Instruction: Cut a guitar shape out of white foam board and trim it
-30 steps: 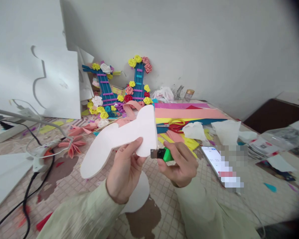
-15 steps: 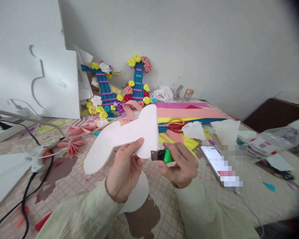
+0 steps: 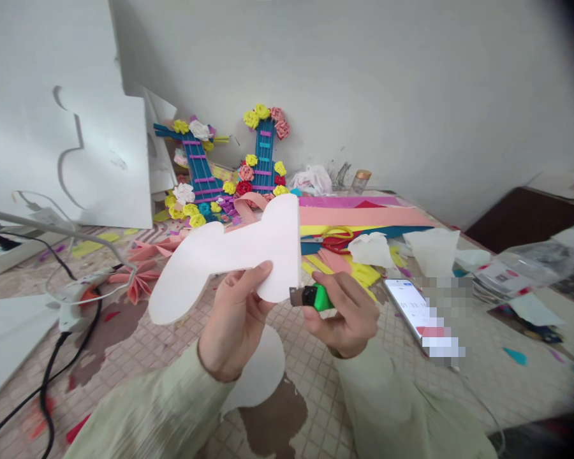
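— The board point(image 3: 277, 239)?
— White, flat, rounded lobes, tilted up; left fingers point(image 3: 262, 272) pinch its near edge, the longer lobe reaching leftward past them.
— And the cutter point(image 3: 322, 298)?
— Green, between right fingers point(image 3: 340, 296), its dark blade point(image 3: 296, 296) pointing towards the left ones, at the board's edge; contact unclear.

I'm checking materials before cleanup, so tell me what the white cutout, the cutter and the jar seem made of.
Cutout: probably foam board, matte; its edge shows some thickness. 
Cutter: green handle probably plastic, smooth, evenly coloured; blade likely metal, thin, flat, dull grey-brown. 
Jar: glass or clear plastic, see-through; its tan lid's material is unclear.
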The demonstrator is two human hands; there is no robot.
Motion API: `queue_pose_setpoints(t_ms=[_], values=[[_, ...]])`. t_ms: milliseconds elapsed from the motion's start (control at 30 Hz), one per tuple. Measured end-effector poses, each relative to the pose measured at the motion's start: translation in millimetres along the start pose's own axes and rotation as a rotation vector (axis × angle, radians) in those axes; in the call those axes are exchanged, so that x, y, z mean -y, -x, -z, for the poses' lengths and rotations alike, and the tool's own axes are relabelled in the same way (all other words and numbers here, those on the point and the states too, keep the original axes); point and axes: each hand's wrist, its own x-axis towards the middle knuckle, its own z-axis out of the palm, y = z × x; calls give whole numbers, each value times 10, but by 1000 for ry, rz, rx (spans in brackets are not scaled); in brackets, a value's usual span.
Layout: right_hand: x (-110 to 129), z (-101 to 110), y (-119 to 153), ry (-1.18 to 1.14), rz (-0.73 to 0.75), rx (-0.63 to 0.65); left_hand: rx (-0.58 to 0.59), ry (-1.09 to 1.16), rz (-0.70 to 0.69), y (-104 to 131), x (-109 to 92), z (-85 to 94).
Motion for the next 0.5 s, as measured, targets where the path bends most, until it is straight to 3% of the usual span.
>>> queue_pose_setpoints(t_ms=[500], values=[[-23,7,52,-132,-13,-46,54,10,52,17,14,5]])
